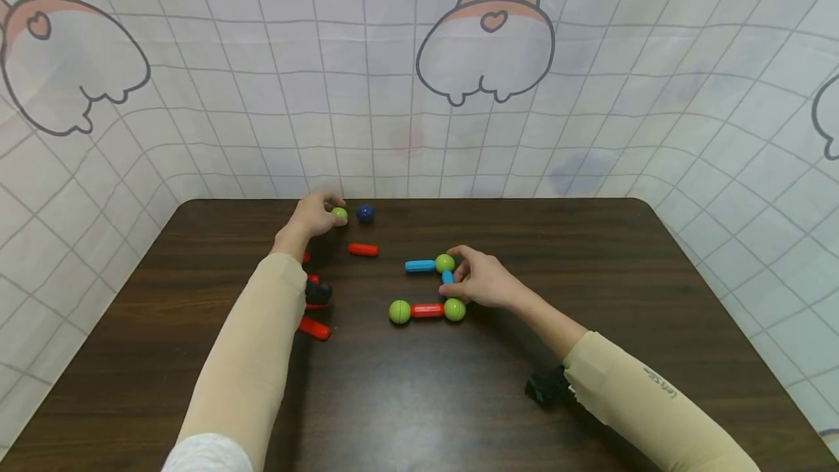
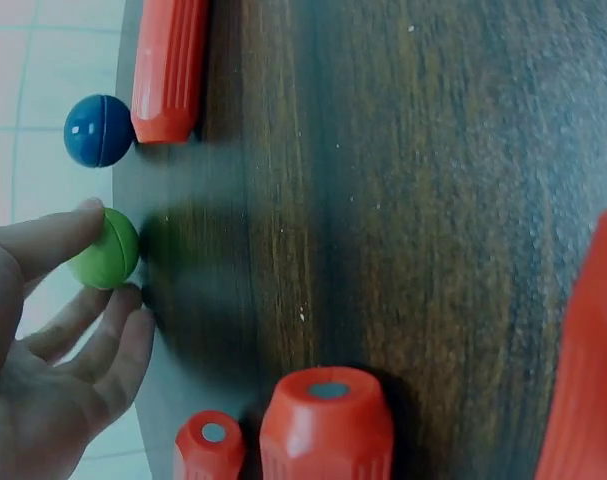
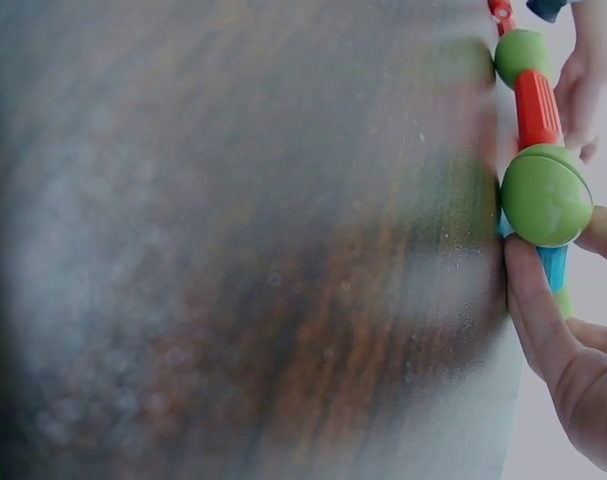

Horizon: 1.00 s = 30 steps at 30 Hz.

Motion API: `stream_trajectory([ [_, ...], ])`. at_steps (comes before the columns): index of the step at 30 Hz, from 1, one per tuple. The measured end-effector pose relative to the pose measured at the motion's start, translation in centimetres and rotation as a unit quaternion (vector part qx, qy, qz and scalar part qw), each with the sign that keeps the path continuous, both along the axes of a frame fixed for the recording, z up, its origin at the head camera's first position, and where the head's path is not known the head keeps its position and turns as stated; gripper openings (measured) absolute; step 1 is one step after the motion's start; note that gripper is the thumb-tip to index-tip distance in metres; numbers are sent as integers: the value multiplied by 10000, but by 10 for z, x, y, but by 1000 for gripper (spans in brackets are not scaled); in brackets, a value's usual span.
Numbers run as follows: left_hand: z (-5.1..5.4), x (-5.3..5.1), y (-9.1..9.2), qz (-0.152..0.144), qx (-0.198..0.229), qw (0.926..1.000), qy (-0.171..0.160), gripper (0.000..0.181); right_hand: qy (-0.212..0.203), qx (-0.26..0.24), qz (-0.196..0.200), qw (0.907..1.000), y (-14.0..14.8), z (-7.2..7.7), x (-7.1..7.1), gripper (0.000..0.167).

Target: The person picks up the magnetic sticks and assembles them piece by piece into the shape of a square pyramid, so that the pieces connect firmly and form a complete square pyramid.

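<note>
Frame (image 1: 427, 310) pinched at its right side by right hand (image 1: 486, 281). Green ball (image 1: 340, 214) beyond frame, to its left, clasped between thumb and fingers of left hand (image 1: 313, 215). Step, probably: fetching another ball. Called for next, likely: steady carry, square push onto frame's blue rod (image 1: 419, 266).

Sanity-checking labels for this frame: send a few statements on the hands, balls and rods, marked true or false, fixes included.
1. The left hand holds a green ball. True.
2. The right hand holds a loose red rod. False: it grips the light blue rod between two joined green balls.
3. The dark blue ball is attached to a rod. False: it sits apart from the nearest red rod.
4. A connecting red rod has a green ball at each end. True.
5. Both hands are on the same ball. False: the left hand's ball is separate from the right hand's joined pieces.
</note>
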<state>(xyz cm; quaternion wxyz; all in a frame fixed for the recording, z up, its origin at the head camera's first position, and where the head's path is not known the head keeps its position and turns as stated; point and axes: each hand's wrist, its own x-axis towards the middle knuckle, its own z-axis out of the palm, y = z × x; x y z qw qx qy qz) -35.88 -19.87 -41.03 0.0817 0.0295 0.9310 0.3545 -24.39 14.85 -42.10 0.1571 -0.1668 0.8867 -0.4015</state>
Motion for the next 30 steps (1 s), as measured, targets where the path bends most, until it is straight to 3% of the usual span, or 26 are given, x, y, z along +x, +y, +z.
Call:
stream_trajectory([
  [12,-1,8,-9,-57,207,9996,-181,41,41,13,-43,10000,0,-1,0,71],
  [30,10,30,0,-137,918,9956,131,43,63,-1,-59,10000,1,-6,2,73],
])
